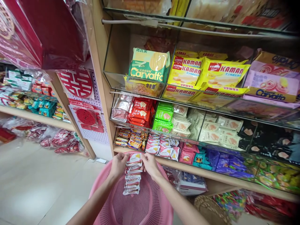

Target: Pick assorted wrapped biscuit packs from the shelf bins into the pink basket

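Packets point(132, 177) over basket point(100, 187), before shelves point(199, 170)

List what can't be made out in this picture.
All in the head view:
- Pink basket: near rim cut off by the bottom edge.
- White packets in the hands: fine print too small and blurred.
- Top-shelf packages: upper parts cut off by the top edge.

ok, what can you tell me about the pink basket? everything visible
Pink basket, round, plastic-looking, with a smooth rim, finely perforated walls and a mesh base whose border looks angular. It's upright, open at the top, in front of the lowest shelf board; its near edge is cut off by the frame. The left hand and right hand hold a row of white packets over its far side. Whether packets or hands touch it, I can't tell.
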Action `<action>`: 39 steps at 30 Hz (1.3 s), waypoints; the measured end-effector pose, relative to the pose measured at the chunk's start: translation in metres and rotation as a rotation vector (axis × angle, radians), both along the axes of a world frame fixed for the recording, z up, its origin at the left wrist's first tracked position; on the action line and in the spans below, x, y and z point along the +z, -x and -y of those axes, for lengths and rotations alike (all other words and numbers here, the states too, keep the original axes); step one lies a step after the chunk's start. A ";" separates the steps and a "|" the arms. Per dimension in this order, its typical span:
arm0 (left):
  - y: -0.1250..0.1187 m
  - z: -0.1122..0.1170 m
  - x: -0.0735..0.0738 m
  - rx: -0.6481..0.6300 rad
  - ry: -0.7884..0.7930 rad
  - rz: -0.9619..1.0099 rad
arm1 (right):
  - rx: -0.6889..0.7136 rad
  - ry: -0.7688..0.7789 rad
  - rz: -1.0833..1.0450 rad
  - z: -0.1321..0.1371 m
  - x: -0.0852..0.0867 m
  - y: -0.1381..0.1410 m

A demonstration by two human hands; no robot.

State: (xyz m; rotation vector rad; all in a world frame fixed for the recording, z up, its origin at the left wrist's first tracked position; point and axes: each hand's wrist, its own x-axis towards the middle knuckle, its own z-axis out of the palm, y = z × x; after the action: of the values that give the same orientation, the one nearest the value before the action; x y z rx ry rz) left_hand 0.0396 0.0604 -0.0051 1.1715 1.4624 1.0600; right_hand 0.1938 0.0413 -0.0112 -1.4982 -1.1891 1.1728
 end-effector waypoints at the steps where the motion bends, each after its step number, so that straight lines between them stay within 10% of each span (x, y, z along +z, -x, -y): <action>1: 0.001 0.001 -0.002 0.004 -0.013 -0.035 | -0.008 -0.011 0.034 0.001 -0.004 0.000; 26: 0.008 -0.002 -0.027 -0.075 -0.060 -0.443 | -0.052 -0.030 0.308 0.006 -0.024 -0.005; 34: 0.057 -0.014 -0.017 0.066 -0.085 -0.782 | -0.067 -0.069 0.266 0.006 -0.030 -0.007; 39: 0.074 -0.007 -0.026 -0.108 0.011 -0.976 | -0.080 -0.093 0.257 0.008 -0.033 -0.006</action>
State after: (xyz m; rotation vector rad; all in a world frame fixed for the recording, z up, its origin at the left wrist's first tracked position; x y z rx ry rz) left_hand -0.0347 0.0677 -0.0307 1.8654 2.0736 0.3714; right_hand 0.1996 0.0332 -0.0442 -1.6448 -1.3213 0.8790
